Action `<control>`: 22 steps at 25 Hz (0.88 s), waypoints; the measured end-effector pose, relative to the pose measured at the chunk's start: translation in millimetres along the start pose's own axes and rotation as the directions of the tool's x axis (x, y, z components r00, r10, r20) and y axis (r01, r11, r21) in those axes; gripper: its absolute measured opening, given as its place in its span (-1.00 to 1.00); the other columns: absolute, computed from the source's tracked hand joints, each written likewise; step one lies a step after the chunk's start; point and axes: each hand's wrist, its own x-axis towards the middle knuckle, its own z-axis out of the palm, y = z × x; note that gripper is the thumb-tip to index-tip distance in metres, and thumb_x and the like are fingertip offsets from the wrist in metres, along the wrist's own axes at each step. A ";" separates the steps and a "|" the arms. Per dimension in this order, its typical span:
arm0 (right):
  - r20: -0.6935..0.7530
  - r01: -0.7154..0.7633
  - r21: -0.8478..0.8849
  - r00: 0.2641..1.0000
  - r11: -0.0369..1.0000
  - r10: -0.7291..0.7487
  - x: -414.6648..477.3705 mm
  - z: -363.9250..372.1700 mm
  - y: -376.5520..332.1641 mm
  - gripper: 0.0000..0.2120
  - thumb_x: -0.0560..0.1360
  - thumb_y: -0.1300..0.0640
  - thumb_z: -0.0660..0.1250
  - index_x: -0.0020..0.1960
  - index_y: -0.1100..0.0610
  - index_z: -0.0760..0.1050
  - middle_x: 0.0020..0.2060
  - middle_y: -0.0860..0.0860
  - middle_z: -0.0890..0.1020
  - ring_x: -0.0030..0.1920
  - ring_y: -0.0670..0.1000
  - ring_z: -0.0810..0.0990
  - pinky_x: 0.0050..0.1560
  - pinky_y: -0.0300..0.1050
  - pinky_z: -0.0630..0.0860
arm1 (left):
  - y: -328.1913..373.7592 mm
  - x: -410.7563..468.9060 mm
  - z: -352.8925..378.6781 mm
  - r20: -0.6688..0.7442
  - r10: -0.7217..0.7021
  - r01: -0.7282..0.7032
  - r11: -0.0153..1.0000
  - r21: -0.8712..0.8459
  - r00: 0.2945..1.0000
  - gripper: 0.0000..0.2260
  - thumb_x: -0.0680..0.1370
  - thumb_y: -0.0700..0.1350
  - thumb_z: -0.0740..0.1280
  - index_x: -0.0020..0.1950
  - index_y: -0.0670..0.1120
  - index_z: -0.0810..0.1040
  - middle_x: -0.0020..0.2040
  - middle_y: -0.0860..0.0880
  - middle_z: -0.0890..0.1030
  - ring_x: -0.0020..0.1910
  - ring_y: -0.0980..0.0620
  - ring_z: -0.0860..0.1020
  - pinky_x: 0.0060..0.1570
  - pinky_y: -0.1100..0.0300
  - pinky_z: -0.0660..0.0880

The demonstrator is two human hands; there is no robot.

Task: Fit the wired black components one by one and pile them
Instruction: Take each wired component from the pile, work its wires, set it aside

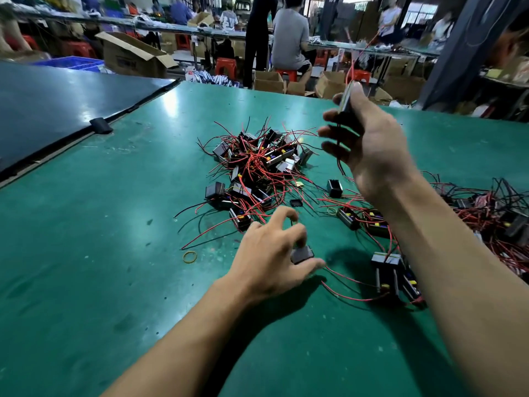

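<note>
Black casing (302, 255) pinched by left hand (269, 253); right hand (372, 144) grips wired component (345, 100) at one o'clock, seemingly raised for fitting

table (86, 282) – green | components (216, 193) – black | wires (259, 160) red, black | rubber band (183, 257) yellow

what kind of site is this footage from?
Probably an electronics assembly workshop: a pile of wired components on a green mat, workers and red stools at other benches, cardboard boxes on the floor.
</note>
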 end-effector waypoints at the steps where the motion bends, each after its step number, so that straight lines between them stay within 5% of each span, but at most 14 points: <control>1: 0.042 -0.026 -0.042 0.999 0.999 0.028 -9.3 -5.4 -2.6 -0.68 0.63 -0.10 0.24 0.13 0.16 0.50 -0.19 -0.02 0.65 -0.28 -0.05 0.63 -0.33 -0.19 0.53 | -0.2 0.2 -1.4 -0.039 -0.029 0.028 0.999 -0.020 0.999 -0.66 0.43 0.30 0.36 -0.17 0.03 0.55 0.19 0.05 0.46 -0.19 -0.01 0.53 -0.05 0.12 0.40; 5: 0.045 -0.222 -0.329 0.967 0.918 0.250 -53.4 -24.9 21.4 -0.87 0.60 0.02 0.33 -0.01 0.08 0.52 -0.25 0.00 0.58 -0.44 -0.07 0.52 -0.53 -0.22 0.41 | -5.6 5.6 -9.2 -0.223 -0.170 0.196 0.976 0.097 0.960 -0.77 0.48 0.14 0.31 -0.21 0.01 0.55 -0.08 0.06 0.59 -0.12 -0.04 0.55 0.00 0.04 0.33; 8: -0.040 -0.464 -0.162 0.885 0.871 0.464 -83.8 -35.8 49.4 -0.87 0.58 0.06 0.36 -0.05 0.11 0.50 -0.29 0.03 0.48 -0.47 -0.06 0.49 -0.56 -0.21 0.41 | -9.9 8.3 -15.0 -0.293 -0.192 0.245 0.957 0.155 0.936 -0.83 0.44 0.07 0.29 -0.13 0.01 0.58 -0.13 0.08 0.66 0.00 -0.05 0.53 0.02 0.00 0.27; 11: -0.086 -0.543 -0.210 0.839 0.813 0.538 -102.7 -44.1 71.5 -0.85 0.58 0.05 0.37 -0.03 0.15 0.51 -0.27 0.04 0.51 -0.46 -0.04 0.52 -0.50 -0.17 0.48 | -5.7 6.9 -15.6 -0.315 -0.096 0.142 0.982 0.126 0.944 -0.80 0.47 0.12 0.33 -0.15 0.01 0.61 -0.20 0.10 0.65 -0.03 -0.02 0.52 0.03 -0.01 0.26; 16: -0.290 -0.329 -0.559 0.937 0.761 0.192 -105.5 -59.9 92.9 -0.85 0.54 -0.03 0.38 -0.06 0.05 0.56 -0.24 -0.05 0.64 -0.30 -0.11 0.62 -0.26 -0.25 0.48 | 7.6 4.1 -7.4 0.090 -0.093 0.063 0.956 0.287 0.992 -0.54 0.50 0.33 0.08 -0.17 0.02 0.57 -0.20 0.11 0.64 0.06 0.06 0.46 0.14 0.00 0.20; 22: -0.352 -0.271 -0.745 0.936 0.610 -0.015 -87.8 -86.8 91.6 -0.79 0.51 -0.04 0.40 -0.07 0.11 0.60 -0.27 0.02 0.67 -0.17 0.08 0.61 -0.19 -0.11 0.43 | 12.3 0.3 -8.1 0.057 0.033 -0.043 0.984 0.172 0.998 -0.68 0.48 0.24 0.26 -0.21 0.01 0.52 -0.24 0.11 0.61 -0.05 0.04 0.51 0.16 0.03 0.23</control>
